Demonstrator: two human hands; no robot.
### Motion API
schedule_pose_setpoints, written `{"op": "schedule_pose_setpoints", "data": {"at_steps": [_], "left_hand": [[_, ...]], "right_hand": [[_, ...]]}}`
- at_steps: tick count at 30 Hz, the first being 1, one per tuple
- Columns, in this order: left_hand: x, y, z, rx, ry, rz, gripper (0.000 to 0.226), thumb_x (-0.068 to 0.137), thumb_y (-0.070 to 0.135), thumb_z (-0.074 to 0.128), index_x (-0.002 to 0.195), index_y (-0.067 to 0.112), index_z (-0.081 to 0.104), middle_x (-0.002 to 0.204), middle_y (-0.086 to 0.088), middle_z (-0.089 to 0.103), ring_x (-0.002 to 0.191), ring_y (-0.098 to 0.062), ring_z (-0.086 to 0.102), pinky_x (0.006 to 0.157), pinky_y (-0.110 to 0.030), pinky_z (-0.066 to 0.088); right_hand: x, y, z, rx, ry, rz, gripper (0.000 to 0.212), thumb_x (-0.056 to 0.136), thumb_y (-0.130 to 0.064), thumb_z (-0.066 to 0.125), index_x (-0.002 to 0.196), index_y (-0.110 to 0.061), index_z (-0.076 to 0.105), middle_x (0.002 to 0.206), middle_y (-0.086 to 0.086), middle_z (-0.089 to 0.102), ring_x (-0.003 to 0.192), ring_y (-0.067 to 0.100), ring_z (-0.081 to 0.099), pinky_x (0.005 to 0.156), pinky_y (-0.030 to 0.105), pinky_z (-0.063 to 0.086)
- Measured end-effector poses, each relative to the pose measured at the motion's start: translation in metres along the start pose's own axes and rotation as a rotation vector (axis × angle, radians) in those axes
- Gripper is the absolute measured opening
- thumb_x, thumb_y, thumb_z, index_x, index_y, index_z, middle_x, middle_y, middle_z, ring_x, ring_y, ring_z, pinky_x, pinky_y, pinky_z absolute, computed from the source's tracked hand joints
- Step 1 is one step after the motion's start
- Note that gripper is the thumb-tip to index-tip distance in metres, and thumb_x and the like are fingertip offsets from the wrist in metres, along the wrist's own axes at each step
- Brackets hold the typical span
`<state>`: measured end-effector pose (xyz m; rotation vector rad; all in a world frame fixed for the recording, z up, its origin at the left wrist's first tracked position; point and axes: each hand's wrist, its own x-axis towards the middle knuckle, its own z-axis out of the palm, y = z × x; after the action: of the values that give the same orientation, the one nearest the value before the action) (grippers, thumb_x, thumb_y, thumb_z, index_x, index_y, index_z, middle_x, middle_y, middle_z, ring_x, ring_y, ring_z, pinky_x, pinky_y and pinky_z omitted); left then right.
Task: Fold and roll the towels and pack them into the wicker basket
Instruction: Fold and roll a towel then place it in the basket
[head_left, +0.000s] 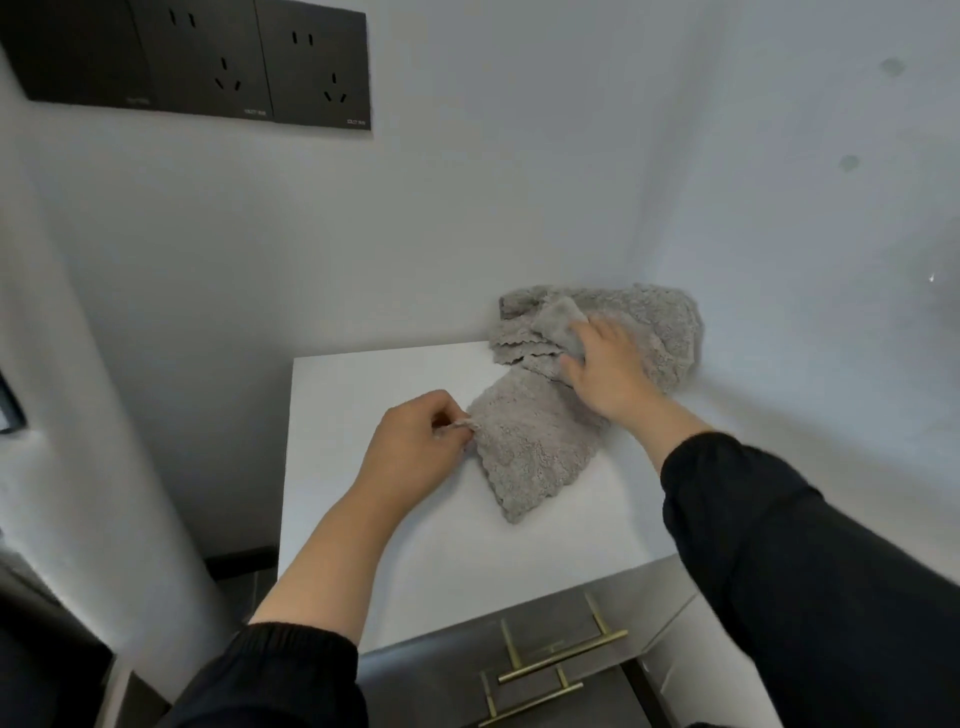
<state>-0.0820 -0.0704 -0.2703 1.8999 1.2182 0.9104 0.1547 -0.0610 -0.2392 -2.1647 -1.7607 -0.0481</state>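
head view: grey towel (530, 447) lies loosely spread on the white tabletop (363, 384), its far end running into a crumpled towel heap (654, 322) against the wall. my left grip (415, 447) pinches the corner loop (457, 425). my right grip (608, 369) lies on the heap; clamped or merely pressing, i cannot tell. assessment: light, soft, limp plush, likely to sag; best taken by corners and edges. wicker basket not in view.

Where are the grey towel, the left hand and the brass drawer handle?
grey towel (535, 447): head view, near flat part.
left hand (415, 447): head view, back of hand.
brass drawer handle (563, 656): head view, middle of bar.
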Motion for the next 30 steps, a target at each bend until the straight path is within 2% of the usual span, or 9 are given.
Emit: {"op": "schedule_pose_setpoints", "data": {"at_steps": [2,4,6,8,11,16,20,24,30], "left_hand": [[-0.001,0.004,-0.006,-0.059,0.022,-0.019,0.015,0.081,0.010,0.069,0.070,0.015,0.061,0.077,-0.001,0.069,0.070,-0.011,0.058,0.063,-0.018,0.043],[-0.003,0.007,-0.011,-0.161,0.060,-0.037,0.012,0.080,0.008,0.072,0.071,0.009,0.064,0.073,-0.005,0.069,0.066,-0.012,0.062,0.062,-0.014,0.045],[-0.004,0.011,-0.013,-0.264,0.085,-0.048,0.012,0.078,0.004,0.073,0.070,0.008,0.065,0.069,-0.008,0.070,0.062,-0.013,0.065,0.063,-0.018,0.050],[-0.007,0.018,-0.013,-0.335,0.091,-0.053,0.017,0.077,0.001,0.074,0.066,0.010,0.065,0.062,-0.004,0.066,0.053,-0.008,0.062,0.057,-0.017,0.050],[-0.010,0.026,-0.013,-0.368,0.082,-0.037,0.017,0.077,0.001,0.075,0.066,0.010,0.066,0.059,-0.001,0.062,0.048,-0.002,0.056,0.051,-0.013,0.045],[-0.008,0.027,-0.017,-0.242,0.082,0.049,0.018,0.076,0.010,0.077,0.079,0.027,0.069,0.080,0.013,0.067,0.070,-0.001,0.057,0.067,-0.013,0.045],[-0.010,0.033,-0.011,-0.286,0.006,0.113,0.023,0.082,0.013,0.073,0.098,0.028,0.070,0.111,0.018,0.066,0.093,-0.004,0.060,0.091,-0.030,0.047],[-0.010,0.046,-0.009,-0.431,-0.037,0.125,0.021,0.084,0.018,0.071,0.097,0.035,0.071,0.121,0.021,0.063,0.110,-0.009,0.060,0.105,-0.037,0.042],[-0.012,0.055,-0.004,-0.440,-0.131,0.174,0.040,0.089,0.018,0.065,0.112,0.049,0.057,0.124,0.029,0.057,0.122,0.011,0.045,0.112,-0.032,0.032]], "right_hand": [[-0.033,-0.029,-0.007,0.374,0.054,0.053,0.030,0.099,-0.033,0.045,0.111,-0.011,0.060,0.116,0.007,0.060,0.106,0.017,0.053,0.095,0.031,0.037],[-0.069,-0.050,-0.016,0.624,-0.064,0.095,0.036,0.096,-0.044,0.045,0.106,-0.015,0.064,0.101,-0.005,0.061,0.092,0.007,0.054,0.084,0.026,0.038],[-0.096,-0.061,-0.018,0.659,-0.177,0.080,0.042,0.089,-0.053,0.052,0.109,-0.019,0.065,0.105,-0.014,0.059,0.097,0.001,0.053,0.087,0.025,0.039],[-0.108,-0.063,-0.009,0.575,-0.121,0.051,0.037,0.081,-0.051,0.066,0.102,-0.021,0.067,0.101,-0.013,0.059,0.092,0.001,0.054,0.081,0.023,0.042],[-0.112,-0.066,0.001,0.484,0.091,0.054,0.007,0.080,-0.021,0.071,0.085,-0.019,0.067,0.088,-0.006,0.059,0.080,0.013,0.054,0.071,0.028,0.042],[-0.113,-0.058,-0.008,0.723,0.187,0.038,0.016,0.087,-0.007,0.061,0.075,-0.017,0.064,0.073,-0.008,0.064,0.067,0.001,0.055,0.062,0.013,0.042],[-0.109,-0.051,-0.024,0.949,0.180,0.077,0.016,0.093,-0.011,0.057,0.083,-0.018,0.067,0.078,-0.006,0.068,0.073,0.004,0.060,0.070,0.022,0.047],[-0.104,-0.047,-0.037,1.185,0.177,0.118,0.021,0.097,-0.009,0.050,0.083,-0.019,0.062,0.070,-0.012,0.069,0.070,0.003,0.064,0.067,0.023,0.049],[-0.098,-0.043,-0.052,1.579,0.095,0.208,0.017,0.095,-0.002,0.044,0.099,0.004,0.059,0.091,0.018,0.070,0.085,0.032,0.067,0.073,0.040,0.058]]}}
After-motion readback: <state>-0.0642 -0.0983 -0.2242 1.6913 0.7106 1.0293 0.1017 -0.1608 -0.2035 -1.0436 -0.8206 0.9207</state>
